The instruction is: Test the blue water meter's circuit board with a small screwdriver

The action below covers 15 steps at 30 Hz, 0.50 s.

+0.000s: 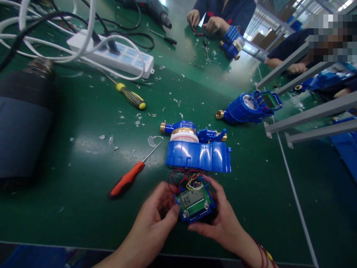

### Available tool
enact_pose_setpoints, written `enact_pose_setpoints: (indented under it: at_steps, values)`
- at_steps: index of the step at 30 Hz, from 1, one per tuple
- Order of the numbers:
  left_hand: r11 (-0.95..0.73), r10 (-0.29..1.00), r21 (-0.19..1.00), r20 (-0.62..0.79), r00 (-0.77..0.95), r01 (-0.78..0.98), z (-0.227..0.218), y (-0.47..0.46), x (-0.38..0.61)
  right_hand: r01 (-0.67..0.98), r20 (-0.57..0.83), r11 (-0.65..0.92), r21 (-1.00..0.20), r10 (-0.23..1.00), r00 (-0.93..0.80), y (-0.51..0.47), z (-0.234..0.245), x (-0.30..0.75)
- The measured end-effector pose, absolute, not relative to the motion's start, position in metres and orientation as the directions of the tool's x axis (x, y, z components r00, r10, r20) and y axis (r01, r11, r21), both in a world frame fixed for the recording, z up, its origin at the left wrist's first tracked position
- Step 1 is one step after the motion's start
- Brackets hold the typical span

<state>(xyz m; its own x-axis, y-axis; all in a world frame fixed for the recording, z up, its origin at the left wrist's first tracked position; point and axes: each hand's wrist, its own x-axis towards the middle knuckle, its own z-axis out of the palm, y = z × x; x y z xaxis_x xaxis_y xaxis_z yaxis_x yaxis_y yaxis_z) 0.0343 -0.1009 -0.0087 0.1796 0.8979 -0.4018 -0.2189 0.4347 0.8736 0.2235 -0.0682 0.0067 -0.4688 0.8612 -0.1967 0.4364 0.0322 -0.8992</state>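
Green display board | left hand, right hand grip its side edges | table front edge close

Orange screwdriver, yellow-black screwdriver, white power strip, blue meter farther right

Overhead light is glaring off the far table. Soft shadow is pooling beneath the left hand; frame edges are bending.
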Motion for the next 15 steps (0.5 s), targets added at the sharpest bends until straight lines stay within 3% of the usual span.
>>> enact_pose_setpoints:
  at_steps: [4, 7, 9, 12, 15]
  values:
    - [0.367, 0.916, 0.926, -0.345, 0.205, -0.084, -0.007, -0.093, 0.032, 0.516, -0.081, 0.2, -0.833, 0.878, -0.471, -0.059, 0.007, 0.222]
    - [0.27, 0.93, 0.949, -0.301, 0.21, 0.164, -0.004, -0.089, 0.022, 0.514, -0.105, 0.171, -0.84, 0.88, -0.463, -0.056, 0.006, 0.219]
    - [0.176, 0.966, 0.914, -0.231, 0.113, 0.365, -0.003, -0.088, 0.01, 0.506, -0.15, 0.113, -0.855, 0.88, -0.45, -0.056, 0.007, 0.215]
    - [0.123, 0.988, 0.774, -0.039, -0.146, 0.622, -0.004, -0.088, -0.013, 0.571, -0.177, 0.099, -0.815, 0.895, -0.409, -0.057, 0.007, 0.21]
    - [0.143, 0.963, 0.427, 0.147, -0.225, 0.893, -0.01, -0.086, -0.032, 0.621, -0.194, 0.108, -0.776, 0.896, -0.4, -0.058, 0.01, 0.205]
